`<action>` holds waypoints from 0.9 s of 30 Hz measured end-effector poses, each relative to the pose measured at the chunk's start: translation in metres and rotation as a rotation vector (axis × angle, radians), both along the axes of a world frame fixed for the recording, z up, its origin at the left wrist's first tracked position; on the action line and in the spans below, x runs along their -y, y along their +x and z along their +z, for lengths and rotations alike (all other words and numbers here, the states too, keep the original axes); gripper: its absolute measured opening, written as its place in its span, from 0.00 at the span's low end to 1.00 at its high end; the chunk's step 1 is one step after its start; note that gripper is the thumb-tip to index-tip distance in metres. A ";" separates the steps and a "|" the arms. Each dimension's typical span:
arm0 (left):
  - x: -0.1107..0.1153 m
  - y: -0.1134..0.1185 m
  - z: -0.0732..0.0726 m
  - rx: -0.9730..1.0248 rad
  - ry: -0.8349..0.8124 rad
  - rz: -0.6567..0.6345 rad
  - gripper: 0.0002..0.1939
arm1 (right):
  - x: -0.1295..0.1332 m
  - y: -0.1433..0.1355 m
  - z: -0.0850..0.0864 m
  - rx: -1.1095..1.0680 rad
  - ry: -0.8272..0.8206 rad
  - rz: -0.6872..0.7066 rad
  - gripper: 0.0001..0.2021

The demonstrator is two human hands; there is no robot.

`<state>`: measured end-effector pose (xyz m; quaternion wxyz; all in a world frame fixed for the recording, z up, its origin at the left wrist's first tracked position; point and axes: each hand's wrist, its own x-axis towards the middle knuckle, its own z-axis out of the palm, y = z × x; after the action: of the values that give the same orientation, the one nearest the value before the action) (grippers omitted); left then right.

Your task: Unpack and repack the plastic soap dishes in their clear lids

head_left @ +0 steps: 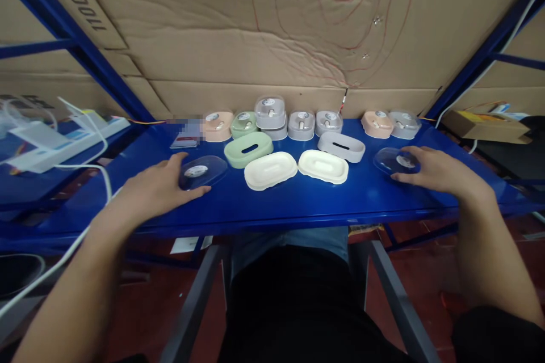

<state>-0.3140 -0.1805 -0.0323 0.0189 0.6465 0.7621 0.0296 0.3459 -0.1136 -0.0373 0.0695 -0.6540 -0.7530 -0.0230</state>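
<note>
On the left of the blue table, my left hand [164, 186] has its thumb and fingers spread around the edge of a clear lid [208, 172] with a round label. At the right, my right hand [438, 171] grips the end of another clear lid [390, 161] between thumb and fingers. Between them lie a green oval tray with a slot [238, 150], a grey slotted tray [353, 148] and two cream oval pieces, one left [266, 173] and one right [327, 168].
Lidded boxes in peach [218, 134], green [244, 130] and grey [300, 131] stand along the back, one stacked. A phone [185, 142] lies back left. A power strip [38, 153] and white cables are at the left. Cardboard [191, 28] walls the rear.
</note>
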 end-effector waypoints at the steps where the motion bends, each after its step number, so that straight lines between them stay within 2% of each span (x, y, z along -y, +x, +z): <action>1: 0.006 0.001 0.006 -0.005 0.030 0.056 0.60 | 0.002 -0.003 0.007 0.004 0.045 -0.010 0.48; 3: 0.013 0.006 0.017 0.015 0.135 0.141 0.57 | 0.000 -0.016 0.018 -0.027 0.144 0.006 0.50; 5: 0.011 0.015 0.024 0.059 0.237 0.131 0.54 | -0.009 -0.038 0.025 -0.116 0.228 0.093 0.51; 6: 0.006 0.021 0.027 0.086 0.270 0.076 0.53 | -0.017 -0.051 0.027 -0.177 0.240 0.151 0.50; 9: -0.024 0.042 0.029 0.171 0.328 -0.197 0.48 | -0.046 -0.086 0.026 -0.272 0.202 0.322 0.41; 12: -0.059 0.058 0.023 0.199 0.293 -0.339 0.49 | -0.074 -0.105 0.019 -0.279 0.120 0.380 0.41; 17: -0.097 0.061 0.008 0.183 0.194 -0.389 0.51 | -0.099 -0.110 0.009 -0.286 0.042 0.395 0.42; 23: -0.108 0.053 -0.006 0.195 0.190 -0.382 0.47 | -0.105 -0.111 0.004 -0.283 0.007 0.409 0.41; 27: -0.111 0.055 -0.008 0.220 0.177 -0.391 0.50 | -0.105 -0.113 0.000 -0.292 0.001 0.418 0.41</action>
<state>-0.2591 -0.0690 -0.0398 0.0505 0.7737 0.6103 0.1626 0.2332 -0.0086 -0.0377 0.1813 -0.4806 -0.8537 0.0861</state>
